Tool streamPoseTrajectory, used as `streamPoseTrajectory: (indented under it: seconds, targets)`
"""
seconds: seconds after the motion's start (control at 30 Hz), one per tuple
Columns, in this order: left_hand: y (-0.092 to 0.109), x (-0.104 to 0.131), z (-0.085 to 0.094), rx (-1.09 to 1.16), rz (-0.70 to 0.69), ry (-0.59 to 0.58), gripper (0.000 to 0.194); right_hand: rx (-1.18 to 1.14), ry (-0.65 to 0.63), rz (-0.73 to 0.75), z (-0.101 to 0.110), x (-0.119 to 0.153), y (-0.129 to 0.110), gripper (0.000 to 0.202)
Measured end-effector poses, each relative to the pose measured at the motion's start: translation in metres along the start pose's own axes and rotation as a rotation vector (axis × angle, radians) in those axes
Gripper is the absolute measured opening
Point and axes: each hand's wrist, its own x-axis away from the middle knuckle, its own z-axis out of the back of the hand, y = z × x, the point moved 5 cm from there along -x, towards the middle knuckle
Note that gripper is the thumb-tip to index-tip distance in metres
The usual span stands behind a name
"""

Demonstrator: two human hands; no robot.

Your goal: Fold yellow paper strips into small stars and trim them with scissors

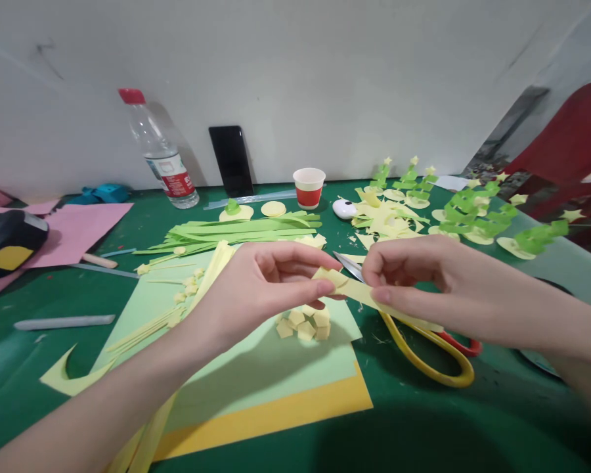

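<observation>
Between my two hands stretches a pale yellow paper strip (352, 289), with a fold at its left end. My left hand (276, 276) pinches that folded end between thumb and fingers. Farther along the strip, my right hand (414, 276) pinches it with thumb and index finger. Below the strip, several folded yellow paper pentagons (305, 325) lie on a light green sheet (256, 368). Yellow-handled scissors (423, 355) rest under my right hand, their blades partly hidden by it. More long yellow strips (152, 427) lie under my left forearm.
Green paper strips (236, 230) lie behind the hands, near a paper cup (309, 188), a phone (231, 161) and a plastic bottle (165, 157). Green paper spirals with stars (482, 210) stand at right. A tape measure (12, 243) and pink paper (86, 226) are at left.
</observation>
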Motion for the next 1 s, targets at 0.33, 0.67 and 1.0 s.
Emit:
streamPoseTrajectory:
  seconds: [0.33,0.67,1.0]
  targets:
    - [0.001,0.001,-0.011,-0.013,0.067,-0.065,0.023,-0.044,-0.037,-0.041,-0.008,0.0,-0.002,0.02]
    - [-0.001,0.001,-0.011,-0.084,0.045,-0.067,0.012,-0.069,0.037,-0.041,-0.004,-0.001,0.003,0.021]
    - [-0.001,0.002,-0.008,0.012,0.039,-0.038,0.018,-0.025,0.056,-0.037,0.002,0.001,0.0,0.02]
